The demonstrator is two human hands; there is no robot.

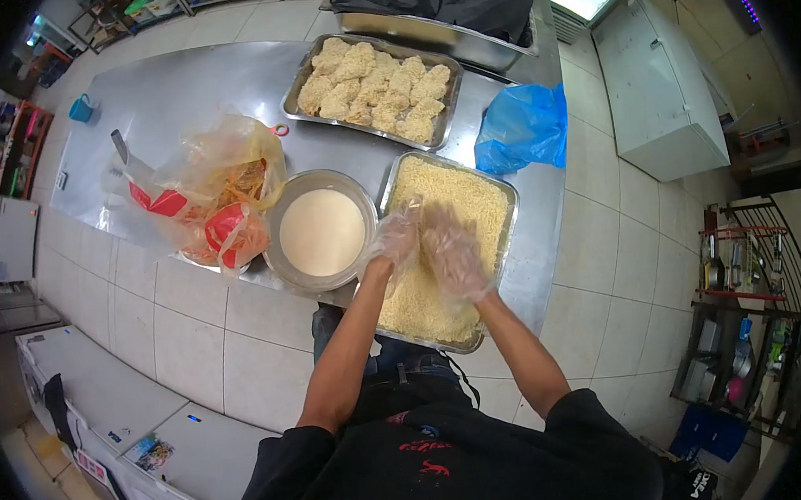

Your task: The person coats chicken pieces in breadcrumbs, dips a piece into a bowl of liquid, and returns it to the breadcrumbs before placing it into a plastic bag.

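Note:
Both my hands wear clear plastic gloves and are over a metal tray (pixel 514 207) filled with pale breadcrumbs (pixel 461 183). My left hand (pixel 398 235) is at the tray's left side, turned edge-on, with its fingers partly hidden. Close beside it, my right hand (pixel 455 254) lies palm down on the crumbs, fingers stretched forward and blurred. Whether anything lies under my hands I cannot tell. Just left of the tray stands a round metal bowl (pixel 277 260) of creamy white batter (pixel 322 233).
Behind is a second metal tray (pixel 290 104) of crumb-coated pieces (pixel 370 85). Plastic bags (pixel 229 192) with orange-brown contents sit left of the bowl. A blue plastic bag (pixel 522 128) lies at the right edge of the steel table (pixel 184 79). A blue cup (pixel 80 109) stands far left.

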